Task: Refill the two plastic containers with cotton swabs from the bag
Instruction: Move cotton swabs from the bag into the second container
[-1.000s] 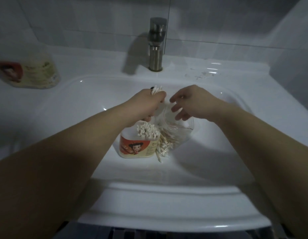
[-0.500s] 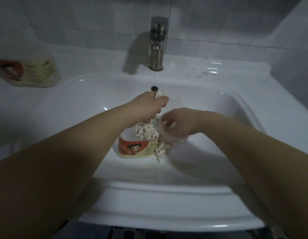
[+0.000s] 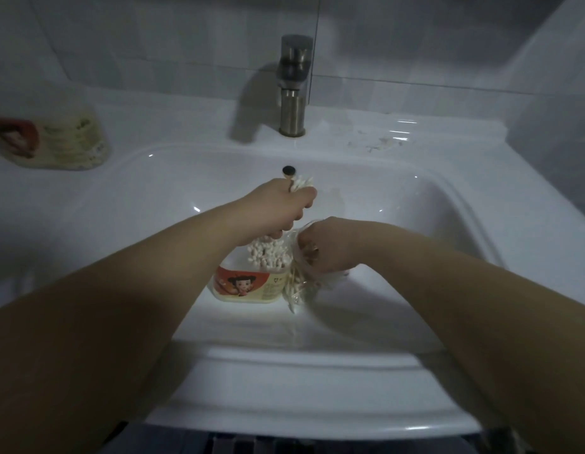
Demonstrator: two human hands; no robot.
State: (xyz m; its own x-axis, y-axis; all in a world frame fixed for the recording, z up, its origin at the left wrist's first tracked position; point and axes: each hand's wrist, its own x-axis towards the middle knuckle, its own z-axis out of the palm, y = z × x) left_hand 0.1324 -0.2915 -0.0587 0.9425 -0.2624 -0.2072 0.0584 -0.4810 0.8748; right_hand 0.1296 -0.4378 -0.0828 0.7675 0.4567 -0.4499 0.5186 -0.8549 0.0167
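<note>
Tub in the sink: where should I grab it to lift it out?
Hold the tub low on its labelled walls, coming from the near side. Its open top is packed with upright swabs, and the bag leans against its right side.

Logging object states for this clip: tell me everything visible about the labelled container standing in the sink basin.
The container stands upright in the white sink, open-topped. It looks like pale plastic with an orange cartoon label in front. White-tipped cotton swabs stand in it, tips up. The clear bag leans against its right side; the left hand, gripping a swab bundle, hangs above it.
</note>
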